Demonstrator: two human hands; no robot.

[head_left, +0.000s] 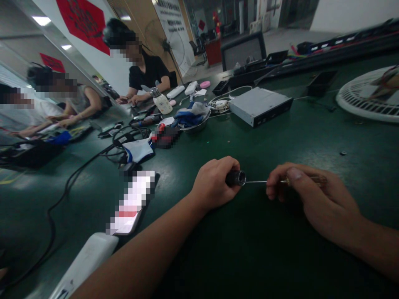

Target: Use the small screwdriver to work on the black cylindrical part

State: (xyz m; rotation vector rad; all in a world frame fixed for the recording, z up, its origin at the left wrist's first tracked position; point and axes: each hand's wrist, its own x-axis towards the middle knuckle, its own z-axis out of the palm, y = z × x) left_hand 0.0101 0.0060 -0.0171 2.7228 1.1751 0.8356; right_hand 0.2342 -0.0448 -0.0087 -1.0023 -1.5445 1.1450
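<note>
My left hand (215, 182) is wrapped around a short black cylinder (237, 177), whose ringed, hollow-looking end points right. In my right hand (314, 195) lies a screwdriver (316, 180) with a translucent amber handle, its thin metal shaft pointing left. The shaft's tip meets the rim of the cylinder's end; whether it goes inside I cannot make out. Most of the cylinder is hidden in my left palm. Both hands are just above the dark green tabletop.
A lit phone (132, 203) and a white device (85, 265) lie left of my forearm. Beyond are a black cable (67, 187), a metal drive box (260, 104), a bowl with blue cloth (191, 116), and a white basket (370, 95). Several people sit across the table.
</note>
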